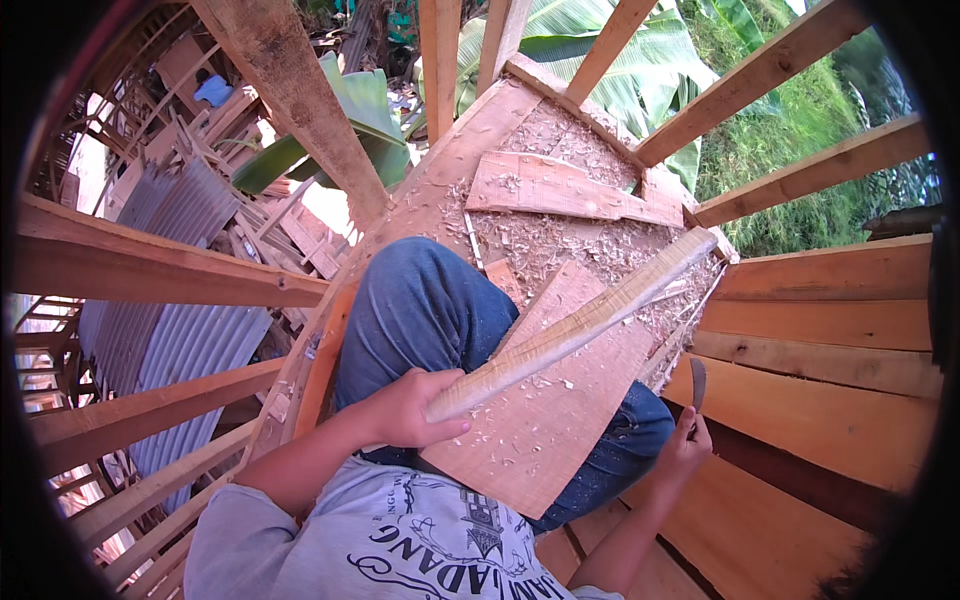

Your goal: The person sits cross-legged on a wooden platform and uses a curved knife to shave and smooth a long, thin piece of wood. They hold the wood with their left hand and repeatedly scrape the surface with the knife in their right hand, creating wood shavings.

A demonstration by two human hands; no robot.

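Note:
My left hand is closed round the near end of a long, slightly curved wooden strip. The strip slants up and away to the right, over a flat wooden board that lies across my lap and is dotted with shavings. In my right hand, off to the right beside my knee, is a small knife; its short dark blade points upward, apart from the strip. The fingers wrap the knife's handle and mostly hide it.
Wood shavings cover the platform beyond my knees, around a loose plank. Upright timbers stand along the left and far edges. A plank wall rises close on the right. Corrugated sheets and scrap wood lie below left.

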